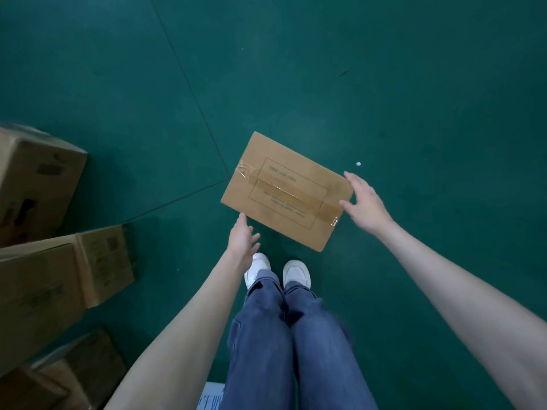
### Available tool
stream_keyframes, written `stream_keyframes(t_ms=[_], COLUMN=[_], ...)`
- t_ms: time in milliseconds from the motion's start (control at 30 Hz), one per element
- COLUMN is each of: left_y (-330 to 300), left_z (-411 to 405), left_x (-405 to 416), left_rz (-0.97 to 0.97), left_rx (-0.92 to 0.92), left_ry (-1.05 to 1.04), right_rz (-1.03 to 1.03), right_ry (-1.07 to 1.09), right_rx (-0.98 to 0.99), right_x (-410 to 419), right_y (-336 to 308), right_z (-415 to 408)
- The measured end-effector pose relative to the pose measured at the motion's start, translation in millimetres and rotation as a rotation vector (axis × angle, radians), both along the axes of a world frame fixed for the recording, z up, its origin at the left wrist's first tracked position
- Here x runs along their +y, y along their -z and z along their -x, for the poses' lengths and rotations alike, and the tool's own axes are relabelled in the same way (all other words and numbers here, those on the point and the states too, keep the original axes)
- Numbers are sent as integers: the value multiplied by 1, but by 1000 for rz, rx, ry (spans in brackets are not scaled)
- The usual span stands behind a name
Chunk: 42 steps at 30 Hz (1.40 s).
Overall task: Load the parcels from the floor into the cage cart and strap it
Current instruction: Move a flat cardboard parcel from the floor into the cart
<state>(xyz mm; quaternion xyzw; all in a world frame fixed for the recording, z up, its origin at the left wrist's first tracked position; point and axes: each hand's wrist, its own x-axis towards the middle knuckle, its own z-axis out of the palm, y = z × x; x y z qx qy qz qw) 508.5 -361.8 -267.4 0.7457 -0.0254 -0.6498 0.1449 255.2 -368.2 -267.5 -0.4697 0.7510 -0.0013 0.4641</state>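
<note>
A flat taped parcel (286, 190) lies on the green floor (384, 84) just ahead of the person's shoes (278, 272), its long axis running up-left to down-right. The right hand (365, 204), fingers spread, touches its right edge. The left hand (242, 241), open and holding nothing, is just short of the near-left edge. The cage cart is not visible.

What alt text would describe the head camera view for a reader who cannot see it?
A person reaches both open hands, left hand and right hand, toward a flat brown taped cardboard parcel on the green floor. Larger brown cardboard boxes stand at the left.
</note>
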Motion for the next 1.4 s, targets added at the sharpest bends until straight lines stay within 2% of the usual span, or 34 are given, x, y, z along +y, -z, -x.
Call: stream_keyframes(t_ms=[133, 233, 333, 467, 567, 700, 800, 867, 967, 1100, 1400], left_y=[71, 97, 100, 74, 38, -45, -129, -184, -267, -342, -408], left_z=[5, 9, 12, 11, 4, -16, -36, -47, -63, -80, -83], left_x=[-1, 4, 7, 3, -5, -15, -16, -7, 25, 68, 166], left_rz=[-53, -84, -82, -45, 7, 147, 275, 336, 426, 479, 557], left_rx=[31, 89, 134, 111, 84, 19, -73, -110, -124, -159, -309], left_ry=[-5, -29, -78, -83, -36, 80, 179, 166, 65, -176, -506], right_rz=[-66, -71, -33, -40, -22, 19, 74, 126, 177, 206, 114], right_ry=[-28, 60, 196, 266, 368, 476, 598, 621, 585, 463, 110], right_rx=[120, 82, 2, 1, -9, -50, -114, -138, -176, -275, -450], right_x=[-11, -12, -11, 7, 25, 44, 53, 56, 71, 93, 125], right_y=[74, 100, 103, 80, 44, -36, -119, -174, -256, -332, -397], right_z=[-1, -3, -9, -20, -30, -50, -69, -80, -99, -119, -125])
